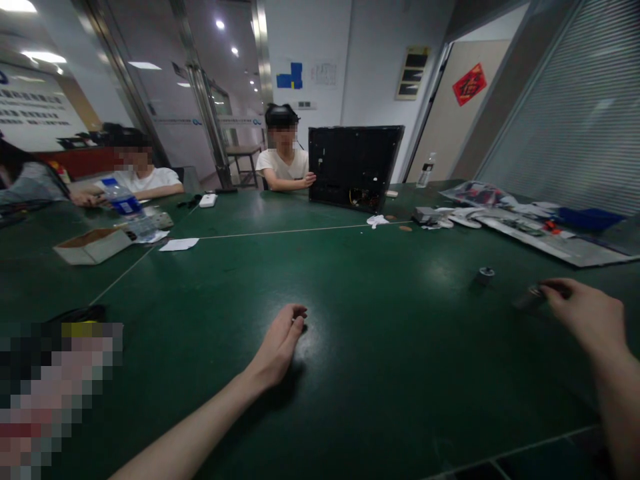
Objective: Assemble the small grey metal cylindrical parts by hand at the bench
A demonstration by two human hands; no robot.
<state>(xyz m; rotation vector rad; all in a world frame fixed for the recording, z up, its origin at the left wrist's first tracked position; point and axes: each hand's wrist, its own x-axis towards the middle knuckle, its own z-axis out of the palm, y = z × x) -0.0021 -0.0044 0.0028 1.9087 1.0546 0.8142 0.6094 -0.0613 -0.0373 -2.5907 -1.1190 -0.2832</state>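
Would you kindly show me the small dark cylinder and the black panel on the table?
small dark cylinder [486, 275], head view, its top end
black panel [353, 163], head view, its upper face

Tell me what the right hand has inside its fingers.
The right hand holds a small dark object, blurred but possibly cylindrical, sticking out past the fingertips. The fingers cover the rest of it, so its full shape cannot be seen.

1. This is an office-style workroom.
2. A long green workbench [380, 347] seats several people [283, 163].
3. Glass partitions [203, 113], a printed wall board [35, 107] and window blinds [565, 113] surround it.
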